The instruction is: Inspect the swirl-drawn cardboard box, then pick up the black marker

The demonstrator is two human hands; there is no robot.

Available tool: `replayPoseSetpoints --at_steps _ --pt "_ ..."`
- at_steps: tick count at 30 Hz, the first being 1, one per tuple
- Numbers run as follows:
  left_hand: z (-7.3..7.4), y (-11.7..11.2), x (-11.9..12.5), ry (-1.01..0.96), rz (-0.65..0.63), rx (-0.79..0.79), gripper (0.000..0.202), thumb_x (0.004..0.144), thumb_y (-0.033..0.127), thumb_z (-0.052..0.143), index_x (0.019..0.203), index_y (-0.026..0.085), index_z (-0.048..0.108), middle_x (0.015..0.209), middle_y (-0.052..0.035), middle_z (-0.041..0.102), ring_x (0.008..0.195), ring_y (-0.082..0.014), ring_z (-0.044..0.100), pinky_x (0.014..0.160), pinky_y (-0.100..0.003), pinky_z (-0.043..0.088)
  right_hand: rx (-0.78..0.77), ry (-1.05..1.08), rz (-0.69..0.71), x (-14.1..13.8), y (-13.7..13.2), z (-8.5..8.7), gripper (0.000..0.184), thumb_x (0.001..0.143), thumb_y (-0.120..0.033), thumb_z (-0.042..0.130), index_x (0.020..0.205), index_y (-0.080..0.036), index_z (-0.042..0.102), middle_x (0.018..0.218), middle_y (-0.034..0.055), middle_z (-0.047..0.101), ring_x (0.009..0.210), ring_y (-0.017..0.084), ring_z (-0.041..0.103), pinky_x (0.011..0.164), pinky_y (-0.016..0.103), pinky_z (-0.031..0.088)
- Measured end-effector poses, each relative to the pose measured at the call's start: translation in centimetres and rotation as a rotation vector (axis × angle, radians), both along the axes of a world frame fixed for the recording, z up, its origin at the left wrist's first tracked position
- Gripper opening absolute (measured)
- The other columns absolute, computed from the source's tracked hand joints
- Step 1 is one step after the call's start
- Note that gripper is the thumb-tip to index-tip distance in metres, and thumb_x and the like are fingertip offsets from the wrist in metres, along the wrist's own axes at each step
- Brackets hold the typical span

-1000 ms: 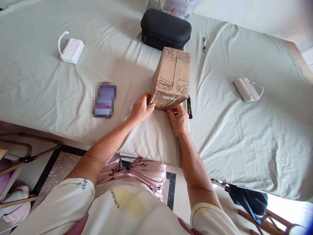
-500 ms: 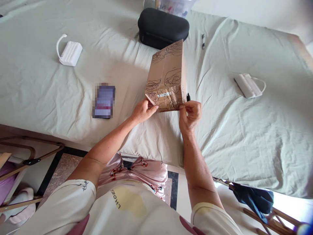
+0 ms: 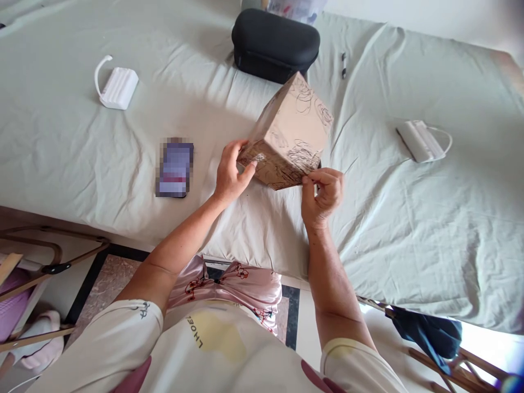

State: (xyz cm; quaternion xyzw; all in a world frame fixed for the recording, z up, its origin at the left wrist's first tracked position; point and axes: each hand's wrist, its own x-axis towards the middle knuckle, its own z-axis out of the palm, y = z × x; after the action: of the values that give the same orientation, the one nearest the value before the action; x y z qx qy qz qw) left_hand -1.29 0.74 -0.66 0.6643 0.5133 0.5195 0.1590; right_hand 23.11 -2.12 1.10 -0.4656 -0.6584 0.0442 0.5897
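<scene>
A brown cardboard box (image 3: 291, 134) covered in black scribbles is tilted up on one corner above the pale green bed sheet (image 3: 123, 142). My left hand (image 3: 231, 174) grips its lower left corner, fingers wrapped round the edge. My right hand (image 3: 323, 191) pinches the box's lower right edge between thumb and fingers. A black marker lies mostly hidden behind the box and my right hand.
A black zip case (image 3: 275, 45) sits just behind the box. A phone (image 3: 175, 168) lies to the left, a white power bank (image 3: 117, 87) at far left and another (image 3: 421, 141) at right. A small pen (image 3: 344, 64) lies near the case. Wooden racks stand beside the bed.
The box has been lifted off its base and turned, now tipped onto a corner. My right hand has shifted from under the box to its right edge.
</scene>
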Motion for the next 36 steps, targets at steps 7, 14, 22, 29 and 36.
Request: replayPoseSetpoints --at_steps 7,14,22,29,36 --pt "-1.2 0.2 0.2 -0.020 0.114 0.022 0.075 0.105 0.065 0.055 0.165 0.025 0.033 0.167 -0.0182 0.050 0.163 -0.0325 0.042 0.136 -0.049 0.035 -0.143 -0.143 0.262 -1.2 -0.8 0.0 0.026 0.104 -0.045 0.061 0.122 -0.030 0.071 0.140 0.0114 0.070 0.129 0.030 0.069 0.100 0.053 0.064" --pt "2.4 -2.1 1.7 0.163 0.011 0.117 0.065 0.099 0.066 0.065 0.152 0.029 0.057 0.174 -0.0140 0.043 0.170 -0.0419 0.024 0.137 -0.066 0.021 -0.172 -0.214 0.452 -2.2 -1.3 -0.2 0.046 0.104 -0.040 0.058 0.150 -0.035 0.060 0.161 0.0086 0.061 0.151 0.030 0.058 0.111 0.056 0.063" --pt "2.0 -2.0 3.0 0.241 -0.062 0.087 0.035 0.105 0.055 0.060 0.125 0.028 0.069 0.152 -0.0098 0.066 0.161 -0.0349 0.044 0.137 -0.060 0.026 -0.098 -0.265 0.457 -2.8 -1.4 -0.1 0.053 0.106 -0.034 0.054 0.159 -0.039 0.054 0.162 0.0048 0.062 0.153 0.027 0.057 0.124 0.057 0.055" --pt "2.1 -1.8 2.3 0.258 -0.102 0.126 0.020 0.104 0.039 0.057 0.113 0.028 0.071 0.141 -0.0069 0.073 0.151 -0.0315 0.054 0.132 -0.059 0.034 -0.149 -0.366 0.353 -2.5 -1.1 -0.1 0.048 0.106 -0.036 0.054 0.153 -0.038 0.061 0.160 0.0039 0.064 0.150 0.028 0.060 0.127 0.057 0.051" --pt "2.1 -1.7 1.4 0.252 -0.131 0.131 0.019 0.101 0.029 0.054 0.107 0.028 0.071 0.129 -0.0061 0.078 0.142 -0.0299 0.062 0.129 -0.058 0.041 -0.191 -0.312 0.216 -1.1 -0.4 0.1 0.043 0.103 -0.043 0.059 0.144 -0.033 0.067 0.156 0.0092 0.065 0.151 0.033 0.059 0.127 0.064 0.047"
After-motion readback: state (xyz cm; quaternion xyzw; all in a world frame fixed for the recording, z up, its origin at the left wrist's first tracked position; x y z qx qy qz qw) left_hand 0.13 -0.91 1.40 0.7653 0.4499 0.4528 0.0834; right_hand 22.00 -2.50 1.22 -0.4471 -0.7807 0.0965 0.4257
